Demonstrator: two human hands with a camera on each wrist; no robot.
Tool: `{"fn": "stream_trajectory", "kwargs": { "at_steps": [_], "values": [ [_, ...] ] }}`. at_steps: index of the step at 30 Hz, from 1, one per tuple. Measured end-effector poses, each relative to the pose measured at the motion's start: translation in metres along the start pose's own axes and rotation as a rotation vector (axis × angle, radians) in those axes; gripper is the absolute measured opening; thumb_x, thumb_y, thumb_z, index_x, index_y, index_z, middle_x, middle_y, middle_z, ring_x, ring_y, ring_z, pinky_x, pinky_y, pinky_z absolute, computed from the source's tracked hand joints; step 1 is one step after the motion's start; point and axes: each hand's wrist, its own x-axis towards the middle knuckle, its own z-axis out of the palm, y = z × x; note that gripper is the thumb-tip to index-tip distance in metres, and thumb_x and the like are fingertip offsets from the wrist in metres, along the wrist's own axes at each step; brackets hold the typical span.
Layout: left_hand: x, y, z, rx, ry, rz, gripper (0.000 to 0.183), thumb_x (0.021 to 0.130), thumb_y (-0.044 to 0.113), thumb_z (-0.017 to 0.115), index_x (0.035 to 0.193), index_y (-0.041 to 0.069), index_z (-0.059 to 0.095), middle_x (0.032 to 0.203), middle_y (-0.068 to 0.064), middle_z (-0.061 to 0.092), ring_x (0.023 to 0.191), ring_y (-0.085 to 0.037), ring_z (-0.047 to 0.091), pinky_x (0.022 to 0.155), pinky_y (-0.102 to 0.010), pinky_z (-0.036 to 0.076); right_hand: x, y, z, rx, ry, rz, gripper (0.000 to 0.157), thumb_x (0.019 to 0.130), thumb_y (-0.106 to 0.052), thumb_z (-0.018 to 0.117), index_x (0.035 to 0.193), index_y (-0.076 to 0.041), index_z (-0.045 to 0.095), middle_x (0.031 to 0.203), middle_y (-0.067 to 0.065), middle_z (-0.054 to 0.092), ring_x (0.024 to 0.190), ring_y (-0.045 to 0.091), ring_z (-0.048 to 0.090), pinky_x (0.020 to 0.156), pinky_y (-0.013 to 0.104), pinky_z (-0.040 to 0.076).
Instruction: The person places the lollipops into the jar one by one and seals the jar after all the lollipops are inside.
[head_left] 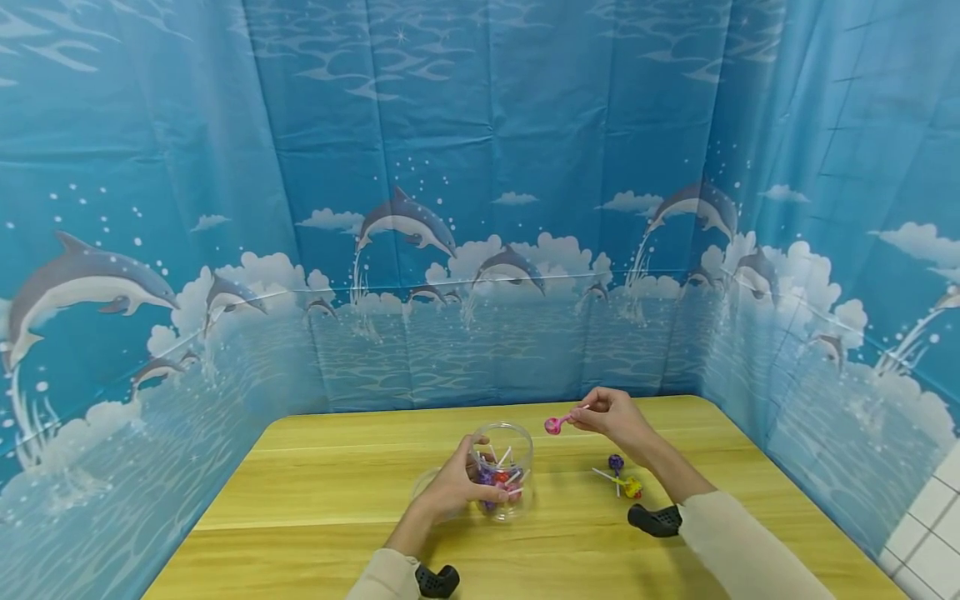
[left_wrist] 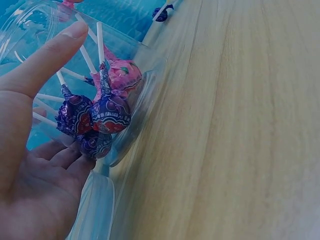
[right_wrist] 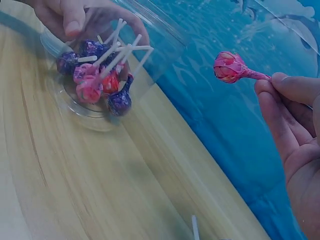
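Observation:
My left hand [head_left: 450,485] grips a clear plastic jar [head_left: 523,450] round its side, thumb in front, on the wooden table. Inside, several wrapped lollipops [right_wrist: 95,75] in purple, pink and red lie with white sticks pointing various ways. To the right of the jar's mouth and above the table, my right hand [head_left: 617,418] pinches a pink lollipop [right_wrist: 230,67] by its stick end, its round head towards the jar. A purple lollipop [head_left: 616,461] and a yellow lollipop [head_left: 633,487] lie on the table below the right hand.
A clear round lid [left_wrist: 95,207] lies beside the jar, partly hidden by the left hand. The yellow wooden table [head_left: 315,500] ends at a blue dolphin-print curtain [head_left: 450,350] at the back and sides.

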Motion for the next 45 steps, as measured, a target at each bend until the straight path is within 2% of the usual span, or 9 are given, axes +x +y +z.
{"fn": "stream_trajectory", "kwargs": {
  "at_steps": [13,17,20,23,27,32,35,39,45],
  "values": [
    [-0.002,-0.004,0.000,0.016,-0.006,0.018,0.086,0.081,0.020,0.092,0.149,0.016,0.040,0.121,-0.009,0.058,0.102,-0.024,0.058,0.090,-0.040,0.049,0.000,-0.002,0.026,0.103,-0.069,0.010,0.022,0.097,-0.005,0.073,0.105,0.010,0.059,0.102,0.016,0.071,0.098,0.027,0.073,0.089,0.039,0.057],
    [-0.002,-0.007,0.002,0.042,-0.006,0.014,0.088,0.080,0.023,0.093,0.149,0.016,0.040,0.119,-0.009,0.058,0.105,-0.023,0.058,0.093,-0.043,0.048,0.000,0.000,0.034,0.112,-0.079,0.009,0.013,0.098,-0.001,0.070,0.103,0.007,0.061,0.101,0.016,0.072,0.097,0.027,0.073,0.089,0.041,0.057],
    [-0.003,-0.008,0.003,0.058,0.004,0.003,0.088,0.079,0.024,0.093,0.148,0.018,0.040,0.118,-0.008,0.057,0.107,-0.023,0.058,0.096,-0.046,0.047,0.000,0.001,0.039,0.096,-0.106,-0.003,0.011,0.098,0.000,0.069,0.103,0.007,0.062,0.100,0.015,0.072,0.096,0.026,0.073,0.089,0.042,0.057],
    [-0.003,-0.007,0.004,0.054,0.009,0.001,0.087,0.079,0.022,0.093,0.148,0.018,0.040,0.117,-0.009,0.058,0.106,-0.024,0.058,0.095,-0.047,0.047,0.000,0.000,0.046,0.058,-0.134,-0.014,0.017,0.098,-0.004,0.072,0.104,0.009,0.062,0.101,0.016,0.072,0.096,0.027,0.073,0.088,0.042,0.057],
    [-0.004,-0.005,0.004,0.047,0.004,0.000,0.087,0.080,0.020,0.093,0.148,0.017,0.040,0.116,-0.009,0.058,0.104,-0.024,0.059,0.093,-0.047,0.048,0.001,-0.003,0.055,-0.010,-0.158,-0.010,0.021,0.097,-0.008,0.074,0.105,0.008,0.064,0.101,0.017,0.073,0.096,0.032,0.072,0.086,0.042,0.059],
    [-0.002,-0.007,0.002,0.050,-0.001,0.002,0.087,0.080,0.023,0.093,0.149,0.019,0.040,0.117,-0.008,0.058,0.103,-0.023,0.057,0.090,-0.044,0.049,0.003,-0.010,0.065,-0.091,-0.226,-0.001,0.019,0.099,-0.008,0.071,0.108,0.008,0.065,0.101,0.020,0.073,0.096,0.033,0.072,0.089,0.047,0.057],
    [-0.001,-0.006,0.001,0.033,-0.006,0.005,0.086,0.081,0.024,0.092,0.149,0.019,0.039,0.121,-0.008,0.057,0.104,-0.025,0.057,0.090,-0.043,0.048,0.005,-0.015,0.068,-0.123,-0.260,0.002,0.024,0.100,-0.011,0.070,0.114,0.008,0.066,0.106,0.021,0.073,0.100,0.034,0.071,0.089,0.047,0.057],
    [0.000,-0.004,0.000,0.031,-0.008,0.014,0.087,0.081,0.024,0.092,0.150,0.019,0.038,0.130,-0.007,0.057,0.112,-0.024,0.058,0.098,-0.047,0.048,0.008,-0.019,0.067,-0.125,-0.267,0.009,0.033,0.100,-0.014,0.071,0.126,0.007,0.065,0.116,0.023,0.071,0.104,0.034,0.071,0.088,0.047,0.058],
    [0.000,-0.003,0.000,0.068,-0.004,0.011,0.089,0.080,0.027,0.093,0.150,0.020,0.038,0.125,-0.006,0.060,0.110,-0.022,0.060,0.098,-0.048,0.047,0.006,-0.016,0.065,-0.104,-0.252,0.015,0.037,0.100,-0.014,0.071,0.130,0.007,0.063,0.120,0.026,0.069,0.103,0.032,0.072,0.089,0.047,0.057]
  ]
}}
